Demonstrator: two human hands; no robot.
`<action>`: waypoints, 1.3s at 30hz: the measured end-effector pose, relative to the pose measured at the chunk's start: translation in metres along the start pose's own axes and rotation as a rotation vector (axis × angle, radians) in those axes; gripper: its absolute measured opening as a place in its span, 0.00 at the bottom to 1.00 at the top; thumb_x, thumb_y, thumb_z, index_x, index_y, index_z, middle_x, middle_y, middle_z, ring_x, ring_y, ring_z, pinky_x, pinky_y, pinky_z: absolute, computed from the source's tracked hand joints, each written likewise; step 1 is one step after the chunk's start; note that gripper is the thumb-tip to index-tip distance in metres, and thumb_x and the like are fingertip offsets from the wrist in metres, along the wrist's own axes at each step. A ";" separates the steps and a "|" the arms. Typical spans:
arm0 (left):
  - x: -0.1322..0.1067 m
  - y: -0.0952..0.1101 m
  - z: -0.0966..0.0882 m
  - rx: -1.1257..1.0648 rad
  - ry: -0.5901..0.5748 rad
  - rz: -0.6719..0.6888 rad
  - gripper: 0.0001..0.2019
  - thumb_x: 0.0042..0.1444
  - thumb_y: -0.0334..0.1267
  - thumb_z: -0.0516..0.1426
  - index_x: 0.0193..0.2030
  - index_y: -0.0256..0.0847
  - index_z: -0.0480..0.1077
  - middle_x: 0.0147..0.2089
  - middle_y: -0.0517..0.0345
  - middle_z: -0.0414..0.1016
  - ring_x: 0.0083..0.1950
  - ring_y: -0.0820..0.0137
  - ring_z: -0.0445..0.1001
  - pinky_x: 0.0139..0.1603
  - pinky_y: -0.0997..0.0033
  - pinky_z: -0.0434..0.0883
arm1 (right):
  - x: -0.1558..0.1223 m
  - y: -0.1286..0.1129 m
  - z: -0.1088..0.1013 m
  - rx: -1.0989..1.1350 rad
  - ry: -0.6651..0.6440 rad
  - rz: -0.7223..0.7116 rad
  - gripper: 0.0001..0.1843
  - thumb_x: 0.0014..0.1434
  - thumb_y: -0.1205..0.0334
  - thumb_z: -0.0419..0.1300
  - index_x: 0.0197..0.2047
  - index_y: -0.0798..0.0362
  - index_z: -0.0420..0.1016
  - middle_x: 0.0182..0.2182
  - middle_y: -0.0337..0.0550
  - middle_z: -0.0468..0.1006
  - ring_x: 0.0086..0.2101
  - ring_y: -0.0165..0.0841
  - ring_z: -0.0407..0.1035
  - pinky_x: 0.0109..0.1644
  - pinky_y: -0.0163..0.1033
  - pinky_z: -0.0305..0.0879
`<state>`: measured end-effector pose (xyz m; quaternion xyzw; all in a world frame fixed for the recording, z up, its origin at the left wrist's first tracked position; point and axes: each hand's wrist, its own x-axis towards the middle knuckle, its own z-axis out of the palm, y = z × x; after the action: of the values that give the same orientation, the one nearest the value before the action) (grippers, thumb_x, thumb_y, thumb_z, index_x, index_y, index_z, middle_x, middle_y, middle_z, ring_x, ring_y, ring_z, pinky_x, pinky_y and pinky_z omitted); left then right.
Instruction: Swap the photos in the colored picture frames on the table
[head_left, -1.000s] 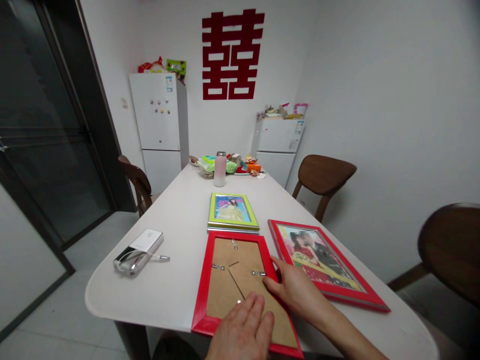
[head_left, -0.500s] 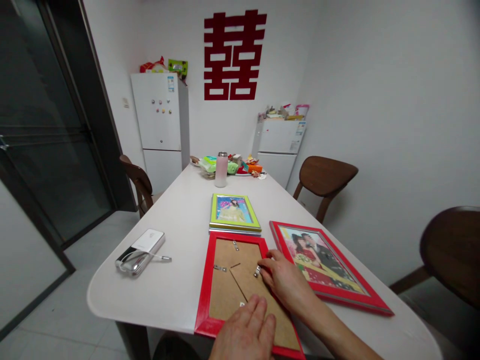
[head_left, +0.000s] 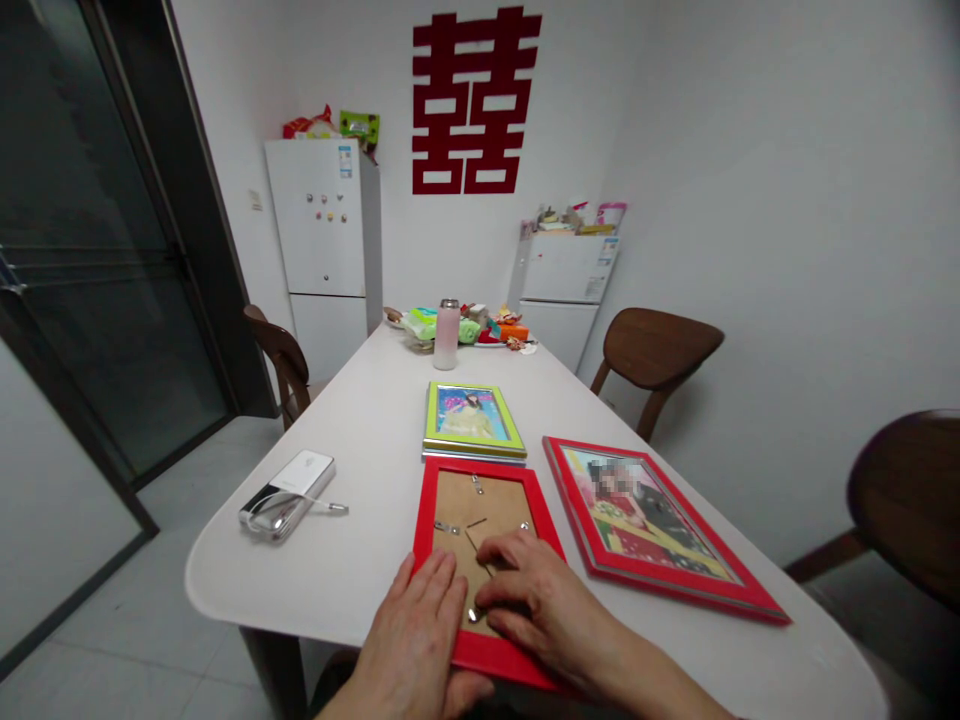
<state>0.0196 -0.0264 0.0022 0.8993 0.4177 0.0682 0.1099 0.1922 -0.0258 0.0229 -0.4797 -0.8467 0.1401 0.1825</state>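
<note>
A red picture frame (head_left: pixel 553 518) lies face down at the table's near edge, its brown backing board (head_left: pixel 491 497) up. Metal clips sit around the board. My left hand (head_left: pixel 412 625) rests on the frame's left side, fingers stretched out and flat, thumb by the near edge. Bent over the board, my right hand (head_left: pixel 536 595) has its fingertips closed at the near metal clip (head_left: pixel 474 614), partly covering it. A second red frame (head_left: pixel 652 505) with a photo lies face up to the right. Beyond the backing board, a green photo frame (head_left: pixel 472 415) tops a small stack.
A power bank with a white cable (head_left: pixel 289 495) lies on the left of the white table (head_left: pixel 360 560). Farther back stand a pink bottle (head_left: pixel 446 335) and a heap of snack packets (head_left: pixel 502 328). Brown chairs (head_left: pixel 660 345) flank the table.
My right hand has moved from the right-hand clip to the near clip. My left hand has shifted left, from the board's near part to the frame's left side.
</note>
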 end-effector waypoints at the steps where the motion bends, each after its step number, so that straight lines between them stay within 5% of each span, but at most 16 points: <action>1: 0.000 0.000 0.000 0.005 0.005 0.001 0.32 0.45 0.53 0.54 0.54 0.36 0.57 0.58 0.44 0.54 0.59 0.58 0.52 0.57 0.53 0.51 | 0.001 0.000 0.001 -0.004 0.002 0.006 0.08 0.49 0.66 0.55 0.28 0.47 0.74 0.38 0.42 0.68 0.41 0.34 0.60 0.45 0.41 0.56; 10: -0.001 0.002 -0.001 0.004 -0.007 0.010 0.34 0.45 0.53 0.54 0.56 0.35 0.54 0.59 0.43 0.52 0.59 0.58 0.51 0.57 0.54 0.51 | 0.030 0.008 0.006 0.050 0.093 0.075 0.11 0.52 0.66 0.50 0.36 0.52 0.72 0.33 0.43 0.70 0.36 0.31 0.63 0.42 0.34 0.58; 16: 0.002 0.006 -0.001 -0.022 0.003 0.022 0.36 0.45 0.53 0.54 0.56 0.31 0.54 0.59 0.41 0.51 0.59 0.55 0.51 0.56 0.51 0.53 | 0.065 0.009 0.024 -0.154 0.105 0.116 0.09 0.52 0.65 0.51 0.26 0.53 0.72 0.27 0.41 0.70 0.31 0.30 0.64 0.35 0.32 0.57; 26: 0.000 0.001 0.009 0.108 0.215 0.160 0.32 0.45 0.55 0.53 0.50 0.31 0.62 0.53 0.39 0.61 0.54 0.56 0.61 0.51 0.54 0.63 | 0.064 0.044 0.013 -0.268 0.240 0.333 0.14 0.54 0.62 0.47 0.35 0.57 0.72 0.31 0.48 0.70 0.34 0.34 0.62 0.38 0.35 0.55; 32: 0.005 0.008 0.011 0.072 0.150 0.124 0.31 0.45 0.52 0.55 0.50 0.30 0.62 0.54 0.38 0.59 0.54 0.54 0.60 0.51 0.51 0.61 | 0.066 0.054 0.013 -0.263 0.233 0.345 0.16 0.53 0.62 0.48 0.41 0.51 0.72 0.33 0.47 0.69 0.36 0.35 0.61 0.39 0.36 0.55; 36: 0.005 0.011 -0.005 -0.039 0.075 0.083 0.30 0.44 0.50 0.56 0.51 0.31 0.62 0.55 0.38 0.59 0.55 0.53 0.59 0.53 0.49 0.58 | 0.064 0.050 0.010 -0.249 0.229 0.336 0.17 0.53 0.61 0.48 0.44 0.52 0.70 0.34 0.47 0.69 0.36 0.36 0.61 0.40 0.37 0.56; 39: -0.014 0.010 -0.032 -0.223 0.143 0.141 0.24 0.49 0.49 0.53 0.52 0.42 0.61 0.53 0.49 0.65 0.52 0.59 0.64 0.52 0.55 0.61 | 0.050 0.043 0.001 -0.168 0.242 0.298 0.19 0.53 0.61 0.48 0.47 0.55 0.67 0.37 0.47 0.69 0.38 0.34 0.61 0.43 0.36 0.56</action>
<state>0.0109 -0.0391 0.0351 0.9014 0.3502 0.1856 0.1743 0.2006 0.0390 0.0127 -0.6264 -0.7471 0.0358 0.2195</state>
